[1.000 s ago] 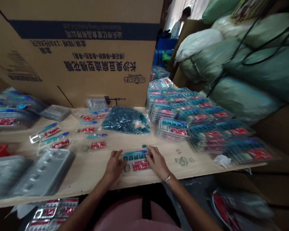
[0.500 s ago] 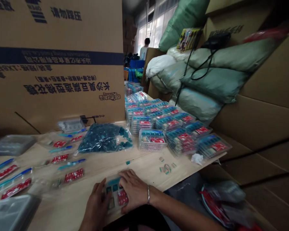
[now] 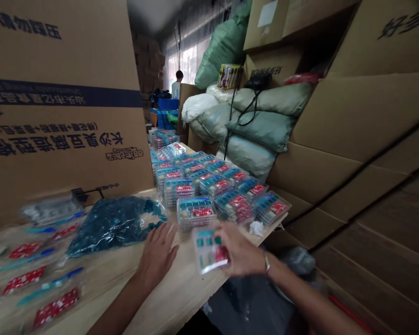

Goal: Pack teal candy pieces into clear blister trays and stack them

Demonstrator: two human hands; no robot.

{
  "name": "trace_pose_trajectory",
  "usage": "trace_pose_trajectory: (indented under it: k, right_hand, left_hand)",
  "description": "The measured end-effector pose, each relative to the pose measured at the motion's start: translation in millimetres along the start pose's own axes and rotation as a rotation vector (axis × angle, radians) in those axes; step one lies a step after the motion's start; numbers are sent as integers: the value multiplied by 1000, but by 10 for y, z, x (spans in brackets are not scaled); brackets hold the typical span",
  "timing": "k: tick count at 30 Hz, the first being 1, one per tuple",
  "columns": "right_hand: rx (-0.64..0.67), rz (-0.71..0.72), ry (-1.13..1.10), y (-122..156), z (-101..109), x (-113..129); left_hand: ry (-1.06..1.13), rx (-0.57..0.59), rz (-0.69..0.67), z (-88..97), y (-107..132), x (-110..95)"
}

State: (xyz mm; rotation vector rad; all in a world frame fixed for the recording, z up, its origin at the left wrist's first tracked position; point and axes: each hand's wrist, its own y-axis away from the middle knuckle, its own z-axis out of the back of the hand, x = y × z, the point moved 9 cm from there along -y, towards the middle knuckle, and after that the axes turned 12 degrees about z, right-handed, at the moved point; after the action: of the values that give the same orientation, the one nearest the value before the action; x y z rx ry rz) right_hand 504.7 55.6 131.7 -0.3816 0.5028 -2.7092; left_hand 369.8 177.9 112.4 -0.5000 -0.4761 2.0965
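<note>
Grip of the right hand (image 3: 239,249) is narrow: the fingers and thumb close on one edge of a clear blister pack (image 3: 207,249), which is held tilted just above the worktop. Teal pieces sit in rows of small cells in the pack's upper part, and a red label shows near the fingers, partly covered by them. A metal bracelet (image 3: 267,264) circles the right wrist.

The left hand (image 3: 157,256) is open and palm down, its fingers spread and holding nothing, over the pale wooden worktop (image 3: 167,302). It lies just beside a clear bag of dark teal pieces (image 3: 111,225), and the blister pack is near it, to the right.

Just beyond the held pack stand stacks of finished blister packs (image 3: 195,211), running in rows toward the far end of the worktop. A crumpled white tissue (image 3: 255,228) sits by the nearest stacks at the worktop's edge. To the left, blurred flat packs with blue strips and red labels (image 3: 38,274) lie spread out, with a grey clear tray (image 3: 50,209) behind them.

A large cardboard carton (image 3: 63,111) with a blue band and dark printed characters stands along the worktop's far side. Pale green sacks (image 3: 261,121) are heaped on the right among more cartons. Far off by the bright window, a co-worker (image 3: 177,79) stands with their back turned.
</note>
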Motion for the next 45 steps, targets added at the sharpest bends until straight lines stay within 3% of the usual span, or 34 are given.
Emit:
trace_pose_trajectory:
  k: [2,4,7,10,13,17,20,23,25,27,30,33,36,39,42,45]
  right_hand:
    - [-10,-49,186,8,418,-489]
    - [53,-99,267,-5,634,-963]
    - [178,-189,205,3,626,-1514]
    - [276,-262,54,51,441,-1779]
    - [323,-258,-3,61,341,-1809]
    - [324,-223,41,72,405,-1706]
    - [70,-209,107,225,689,-1575]
    - [-244,-433,165,760,884,-1576]
    - [-272,-665,151,1184,701,-1639]
    - [-228,-740,118,1405,380,-1639]
    - [-239,-742,103,1439,0,-1645]
    - [-299,-753,112,1393,-142,-1663]
    - [-341,-716,77,1444,-161,-1583]
    - [-431,-640,85,1618,-85,-1430]
    - [-461,-618,149,1700,-87,-1277]
    - [-500,-505,182,1366,-240,-942]
  left_hand:
    - [-71,95,-94,-246,-309,-294]
    - [-124,158,-93,-446,-515,-448]
    - [-174,188,-7,-593,-650,-447]
    - [-170,197,48,-600,-650,-398]
    - [-104,163,62,-528,-688,-504]
    - [100,182,-135,-532,-922,-1064]
    - [140,263,-246,-663,-1164,-1460]
    - [69,267,-270,-790,-1354,-1676]
    - [26,224,-258,-837,-1428,-1759]
    - [11,178,-234,-864,-1470,-1831]
    - [11,163,-181,-899,-1503,-1935]
    - [22,181,-114,-863,-1479,-1961]
    - [64,162,-143,-691,-1299,-1860]
    - [98,123,-167,-461,-907,-1448]
    - [66,121,38,-232,-284,-586]
    - [-63,101,439,118,587,480]
